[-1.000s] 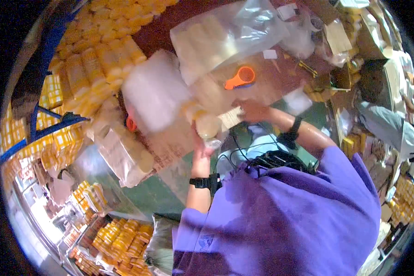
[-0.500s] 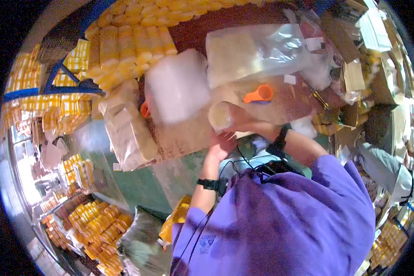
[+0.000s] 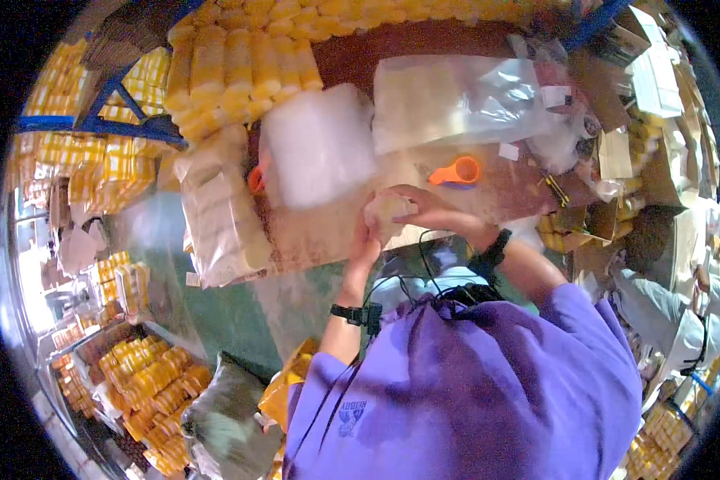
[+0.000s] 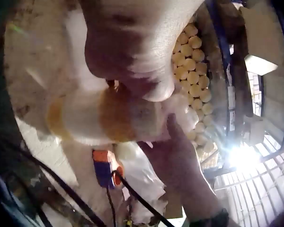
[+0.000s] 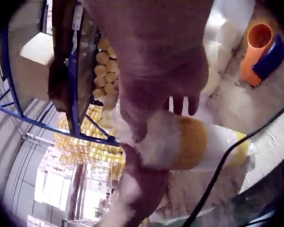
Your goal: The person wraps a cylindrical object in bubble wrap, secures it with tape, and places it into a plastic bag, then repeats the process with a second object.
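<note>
A cylindrical pack (image 5: 191,144) with white and yellow bands, wrapped in clear film, is between my two hands over the table's near edge. My left hand (image 3: 365,238) grips it from the left side. From the right, my right hand (image 3: 434,210) curls over the same end, thumb and fingers at the loose film. In the left wrist view the pack (image 4: 83,118) lies lengthwise, its banded side showing below the left hand (image 4: 132,52). The right hand (image 4: 177,161) meets it at the film end there. Part of the pack is hidden behind the fingers.
A white stack of plastic sheets (image 3: 316,148) lies on the cardboard-covered table, beside a large clear bag (image 3: 456,104). An orange and blue tool with a round opening (image 3: 460,170) sits nearby. Yellow-banded packs (image 3: 240,60) are piled behind. A brown paper package (image 3: 224,216) is at the left.
One second ago my right hand was apart, beside a pale ridged piece, while the left held the pack. Both hands have since come together on the pack's end. The head view has shifted.
</note>
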A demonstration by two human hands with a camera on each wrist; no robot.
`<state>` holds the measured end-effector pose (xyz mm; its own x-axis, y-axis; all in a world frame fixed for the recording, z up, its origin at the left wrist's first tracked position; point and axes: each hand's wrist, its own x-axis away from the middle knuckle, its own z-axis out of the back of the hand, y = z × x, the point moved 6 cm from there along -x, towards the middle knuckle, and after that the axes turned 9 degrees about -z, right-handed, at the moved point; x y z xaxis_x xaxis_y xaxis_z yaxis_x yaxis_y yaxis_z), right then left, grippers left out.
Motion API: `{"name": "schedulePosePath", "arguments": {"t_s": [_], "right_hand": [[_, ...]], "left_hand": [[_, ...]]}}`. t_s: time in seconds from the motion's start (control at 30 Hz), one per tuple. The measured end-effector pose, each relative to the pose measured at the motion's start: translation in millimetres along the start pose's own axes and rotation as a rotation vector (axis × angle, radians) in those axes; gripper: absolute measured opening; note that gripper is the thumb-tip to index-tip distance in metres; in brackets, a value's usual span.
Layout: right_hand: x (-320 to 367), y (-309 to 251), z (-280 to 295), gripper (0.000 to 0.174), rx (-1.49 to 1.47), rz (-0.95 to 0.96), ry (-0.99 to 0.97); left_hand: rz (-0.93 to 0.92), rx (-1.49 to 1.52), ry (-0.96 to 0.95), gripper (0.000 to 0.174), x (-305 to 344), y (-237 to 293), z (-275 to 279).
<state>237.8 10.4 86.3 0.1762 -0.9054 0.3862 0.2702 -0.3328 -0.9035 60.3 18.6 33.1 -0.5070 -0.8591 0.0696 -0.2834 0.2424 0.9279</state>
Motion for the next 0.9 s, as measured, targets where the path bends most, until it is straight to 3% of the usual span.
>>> {"name": "schedulePosePath", "arguments": {"t_s": [0.07, 0.17, 0.27, 0.37, 0.47, 0.57, 0.67, 0.77, 0.87, 0.9], "right_hand": [[6.1, -10.4, 0.2, 0.067, 0.131, 0.068, 0.174], [11.1, -21.6, -2.8, 0.056, 0.304, 0.142, 0.412], [22.3, -48.0, 0.3, 0.043, 0.395, 0.2, 0.464], [-2.1, -9.5, -5.9, 0.029, 0.478, 0.313, 0.45], [16.4, -28.8, 2.0, 0.024, 0.29, 0.23, 0.482], [14.0, -15.8, 4.1, 0.016, 0.182, 0.36, 0.45], [12.4, -21.7, 9.1, 0.014, 0.093, 0.31, 0.557], [12.0, -22.8, 14.0, 0.029, 0.119, 0.302, 0.558], [30.7, -42.1, 15.8, 0.035, 0.177, 0.34, 0.63], [37.3, -49.4, 16.2, 0.037, 0.221, 0.356, 0.649]], "left_hand": [[-0.095, -0.103, 0.099, 0.073, -5.6, -14.8, 4.6], [-0.257, -0.187, 0.186, 0.095, -12.4, -2.0, -8.9], [-0.498, -0.767, 0.416, 0.057, -1.1, 59.3, -31.0], [-0.724, -0.92, 0.515, 0.041, 10.7, 68.5, -38.0], [-0.608, -0.895, 0.386, 0.037, 7.5, 64.5, -23.9], [-0.408, -0.849, 0.332, 0.03, 3.3, 75.8, -17.5], [-0.538, -1.19, 0.194, 0.02, -1.5, 87.2, -20.9], [-0.377, -0.914, 0.359, 0.017, 0.1, 65.5, -2.1], [-0.41, -0.74, 0.475, 0.02, 0.6, 59.4, -6.2], [-0.373, -0.807, 0.479, 0.02, -0.5, 59.2, -7.2]]}}
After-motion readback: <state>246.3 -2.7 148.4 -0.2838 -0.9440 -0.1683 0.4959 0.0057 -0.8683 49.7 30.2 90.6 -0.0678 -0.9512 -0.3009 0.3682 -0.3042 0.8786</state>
